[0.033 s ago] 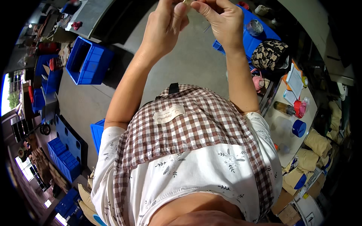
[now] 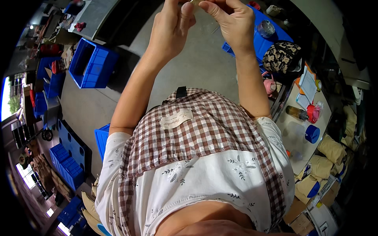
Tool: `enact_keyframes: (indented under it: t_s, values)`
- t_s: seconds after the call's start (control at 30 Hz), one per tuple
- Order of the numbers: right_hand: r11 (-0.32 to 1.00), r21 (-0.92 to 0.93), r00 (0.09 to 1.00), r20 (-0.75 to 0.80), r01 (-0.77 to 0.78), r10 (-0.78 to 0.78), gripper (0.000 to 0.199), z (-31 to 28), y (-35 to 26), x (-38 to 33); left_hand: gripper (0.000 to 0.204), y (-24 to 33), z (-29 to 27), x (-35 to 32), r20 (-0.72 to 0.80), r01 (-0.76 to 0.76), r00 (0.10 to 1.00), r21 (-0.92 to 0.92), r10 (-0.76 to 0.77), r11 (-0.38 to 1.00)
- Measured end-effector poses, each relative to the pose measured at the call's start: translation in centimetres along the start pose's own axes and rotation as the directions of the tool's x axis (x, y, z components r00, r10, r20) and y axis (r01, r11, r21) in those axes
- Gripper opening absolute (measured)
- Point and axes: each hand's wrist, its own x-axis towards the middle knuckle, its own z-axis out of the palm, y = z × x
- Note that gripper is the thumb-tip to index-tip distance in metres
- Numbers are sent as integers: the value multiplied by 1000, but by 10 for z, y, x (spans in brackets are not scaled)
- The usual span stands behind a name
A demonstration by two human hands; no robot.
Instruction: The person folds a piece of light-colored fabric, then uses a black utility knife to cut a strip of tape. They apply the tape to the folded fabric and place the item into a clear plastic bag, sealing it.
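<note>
At the top edge of the view, my left hand and my right hand are raised close together. Between their fingertips is a small, shiny brass-coloured piece, mostly cut off by the picture's edge. Both hands are closed, thumbs pressed toward the fingers around this piece. Its full shape and kind cannot be made out. The upper fingers of both hands lie partly outside the picture. Below the hands, a brown-and-white checked apron covers my front.
A blue crate stands on the floor to the left. On the right, a blue bin carries a clear container, with a patterned black bag beside it. A pale table holds a clipboard, a bottle and a blue-lidded jar.
</note>
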Motion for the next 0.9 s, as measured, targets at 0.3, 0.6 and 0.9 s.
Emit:
enact_keyframes:
  t_s: [0.3, 0.6, 0.9]
  values:
    - [990, 141, 1000, 19, -4, 2, 31, 4, 5, -1, 19, -5, 2, 1, -98, -50, 995, -235, 28, 971]
    - [978, 200, 984, 178, -55, 19, 32, -8, 5, 4, 31, -8, 3, 0, 72, 86, 996, -422, -61, 902]
    - [853, 450, 945, 301, -263, 132, 15, -11, 21, 3, 55, -2, -13, 2, 254, 147, 967, -586, 9, 797]
